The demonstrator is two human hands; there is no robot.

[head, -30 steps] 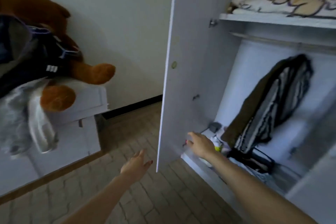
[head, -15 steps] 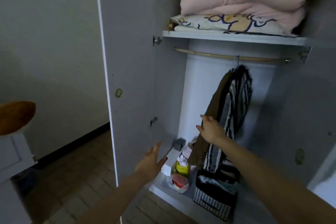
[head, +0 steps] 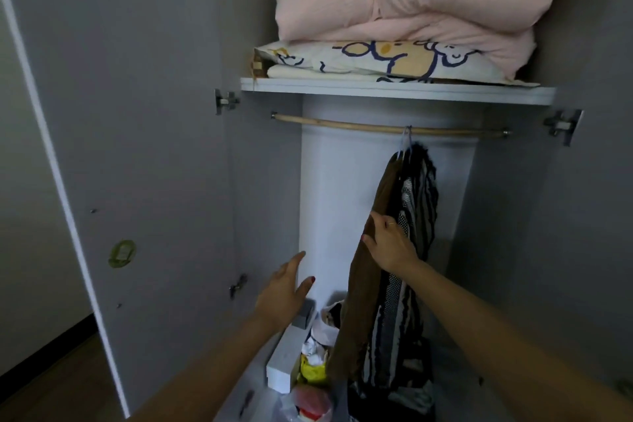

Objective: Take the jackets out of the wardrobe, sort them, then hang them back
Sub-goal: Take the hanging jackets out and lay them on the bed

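Observation:
The white wardrobe [head: 342, 202] stands open in front of me. A wooden rail [head: 342, 124] runs under the shelf. From its right half hang a brown jacket [head: 363, 284] and, behind it, a black-and-white striped garment [head: 421, 212] on hangers. My right hand [head: 388, 243] rests on the brown jacket's front edge at mid height, fingers spread over the cloth. Left of the jackets, my left hand [head: 282, 293] hovers open with fingers apart and holds nothing.
The open left door [head: 130, 147] stands close to my left arm. Folded pink bedding [head: 404, 0] and a patterned pillow [head: 380, 60] fill the top shelf [head: 394, 91]. A white box [head: 284, 365], plastic bags [head: 313, 361] and a checked bag [head: 407, 394] crowd the wardrobe floor.
My view rose from the wardrobe floor to the rail and shelf. My right hand went up from the bottom items onto the brown jacket. My left hand moved in past the door.

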